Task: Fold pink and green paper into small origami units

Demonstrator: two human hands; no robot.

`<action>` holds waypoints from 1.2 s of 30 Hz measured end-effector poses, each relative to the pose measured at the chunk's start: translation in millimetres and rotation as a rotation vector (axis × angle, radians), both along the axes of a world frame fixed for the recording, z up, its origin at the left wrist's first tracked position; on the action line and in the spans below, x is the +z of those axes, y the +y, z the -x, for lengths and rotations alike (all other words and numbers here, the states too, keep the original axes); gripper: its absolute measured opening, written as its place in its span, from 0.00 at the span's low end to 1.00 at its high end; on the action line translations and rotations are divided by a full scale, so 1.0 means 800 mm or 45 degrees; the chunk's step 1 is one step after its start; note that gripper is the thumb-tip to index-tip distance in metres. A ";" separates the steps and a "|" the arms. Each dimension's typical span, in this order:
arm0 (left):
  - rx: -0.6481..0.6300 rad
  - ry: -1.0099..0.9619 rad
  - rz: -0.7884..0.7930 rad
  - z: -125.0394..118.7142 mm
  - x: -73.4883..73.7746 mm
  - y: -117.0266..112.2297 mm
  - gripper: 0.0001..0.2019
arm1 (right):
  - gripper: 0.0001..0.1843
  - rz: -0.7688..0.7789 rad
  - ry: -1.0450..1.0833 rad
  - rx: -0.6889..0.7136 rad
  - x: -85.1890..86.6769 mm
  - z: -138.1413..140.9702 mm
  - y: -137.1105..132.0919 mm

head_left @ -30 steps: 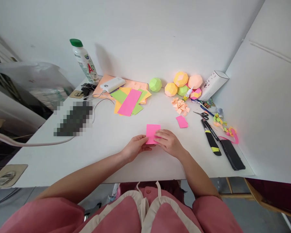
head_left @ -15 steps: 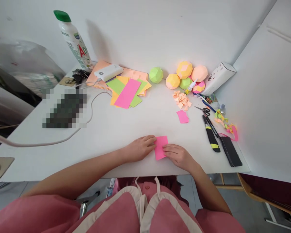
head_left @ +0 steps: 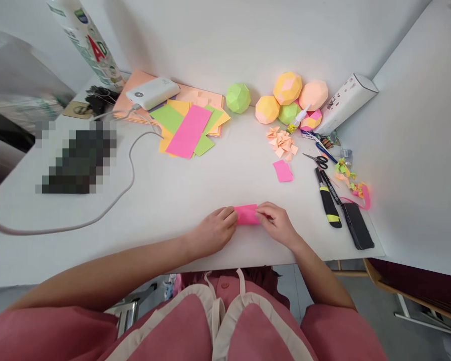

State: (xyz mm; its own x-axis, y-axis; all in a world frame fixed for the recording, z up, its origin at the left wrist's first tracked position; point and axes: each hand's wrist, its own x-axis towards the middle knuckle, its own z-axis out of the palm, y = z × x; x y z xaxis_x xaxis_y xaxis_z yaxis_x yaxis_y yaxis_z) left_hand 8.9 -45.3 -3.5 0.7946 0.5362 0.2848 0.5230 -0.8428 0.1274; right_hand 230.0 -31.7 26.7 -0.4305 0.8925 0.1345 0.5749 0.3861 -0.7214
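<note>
A pink sheet of paper (head_left: 247, 214) lies crosswise near the front of the table, between my two hands. My left hand (head_left: 216, 229) grips its left end, with the fingers curled together. At the right end, my right hand (head_left: 278, 223) pinches the paper's edge between thumb and fingers. A crease or overlapping layer seems to run along the sheet, partly hidden by the fingers. Beyond the hands lie a smaller pink paper piece (head_left: 283, 171) and a heap of peach paper scraps (head_left: 281, 143).
Several faceted paper balls (head_left: 287, 88) and a glue bottle (head_left: 297, 120) stand at the back. Scissors (head_left: 318, 160), a utility knife (head_left: 328, 205) and a black case (head_left: 358, 226) lie right. Coloured paper strips (head_left: 190, 131), a power bank (head_left: 153, 93) and its cable (head_left: 131, 173) are left.
The pink sheet, upright and taller before, now shows as a low, wide strip. My right hand has moved up to its right end and pinches it. The view has shifted slightly.
</note>
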 end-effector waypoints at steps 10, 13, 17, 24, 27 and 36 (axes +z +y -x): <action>0.088 -0.067 0.152 -0.001 0.004 -0.016 0.18 | 0.08 -0.012 -0.275 -0.169 -0.019 0.028 0.019; 0.106 -0.104 0.208 -0.001 0.001 -0.019 0.19 | 0.10 -0.103 -0.264 -0.195 -0.026 0.028 0.015; 0.132 -0.195 0.234 0.002 -0.001 -0.015 0.15 | 0.12 -0.149 -0.234 -0.182 -0.028 0.031 0.013; 0.340 -0.646 0.685 0.009 0.013 -0.003 0.15 | 0.07 0.148 0.300 -0.319 -0.003 0.036 0.007; 0.268 -0.990 1.240 0.009 0.024 0.002 0.09 | 0.09 0.381 0.515 -0.482 0.000 0.035 0.006; 0.709 -1.658 2.141 0.022 0.030 0.035 0.19 | 0.13 0.703 0.788 0.179 0.001 0.010 0.011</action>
